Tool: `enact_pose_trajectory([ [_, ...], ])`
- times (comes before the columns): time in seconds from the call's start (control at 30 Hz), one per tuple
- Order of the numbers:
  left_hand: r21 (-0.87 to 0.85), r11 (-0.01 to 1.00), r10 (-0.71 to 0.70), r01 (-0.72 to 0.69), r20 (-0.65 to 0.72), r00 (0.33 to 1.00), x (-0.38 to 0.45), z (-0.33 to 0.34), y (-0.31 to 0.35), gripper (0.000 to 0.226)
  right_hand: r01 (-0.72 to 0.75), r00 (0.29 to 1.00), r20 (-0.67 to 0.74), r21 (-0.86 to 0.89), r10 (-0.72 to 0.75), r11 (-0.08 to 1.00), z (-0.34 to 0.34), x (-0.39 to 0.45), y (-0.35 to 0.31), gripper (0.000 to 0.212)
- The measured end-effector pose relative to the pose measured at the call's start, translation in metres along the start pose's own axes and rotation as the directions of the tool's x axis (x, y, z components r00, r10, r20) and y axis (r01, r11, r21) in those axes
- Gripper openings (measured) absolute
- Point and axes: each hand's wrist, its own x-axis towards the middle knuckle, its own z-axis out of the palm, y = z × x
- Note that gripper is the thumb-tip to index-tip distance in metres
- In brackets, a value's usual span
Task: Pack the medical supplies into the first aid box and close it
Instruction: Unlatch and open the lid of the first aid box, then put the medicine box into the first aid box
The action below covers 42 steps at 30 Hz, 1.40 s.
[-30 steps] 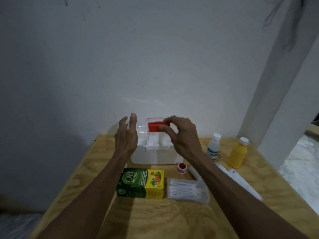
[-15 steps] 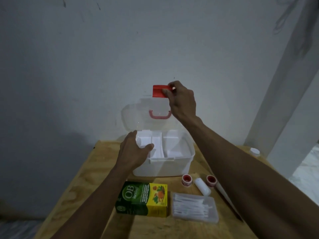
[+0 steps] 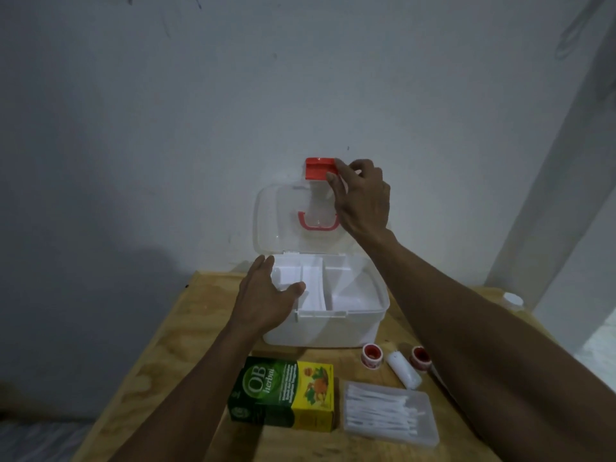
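Box (image 3: 325,323), desk rear: lid (image 3: 286,216) now raised upright by latch (image 3: 319,168), pinched in right hand (image 3: 361,198); left hand (image 3: 263,303) flat, fingers relaxed on rim; 0 supplies packed

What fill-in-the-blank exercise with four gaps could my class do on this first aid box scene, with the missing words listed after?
1. The lid of the first aid box stands ____.
2. The right hand pinches the lid's ____ latch.
3. The left hand rests on the box's ____ rim.
4. The green and yellow carton lies beside a clear case of cotton ____ on the table.

Missing words: open; red; left; swabs
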Motion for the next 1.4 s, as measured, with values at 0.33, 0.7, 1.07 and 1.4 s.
enact_pose_trajectory([
  [0.33,0.054,0.998,0.013,-0.014,0.014,1.000,-0.002,-0.001,0.002,0.078,0.009,0.994,0.113,-0.077,-0.001,0.997,-0.011,-0.001,0.005,0.050],
  [0.7,-0.046,0.998,-0.033,0.034,0.017,0.999,-0.006,-0.005,0.006,0.067,-0.095,0.994,0.081,0.327,0.072,0.940,-0.089,-0.075,-0.006,0.048],
  [1.07,-0.011,1.000,-0.016,0.016,0.003,1.000,-0.009,-0.005,0.011,0.062,-0.353,0.808,0.589,0.442,0.031,0.825,-0.124,-0.218,-0.022,0.053],
  [1.4,-0.057,0.998,-0.020,0.020,0.003,1.000,-0.006,-0.003,0.007,0.067,-0.424,0.645,0.756,0.477,-0.113,0.770,-0.100,-0.231,-0.034,0.071],
])
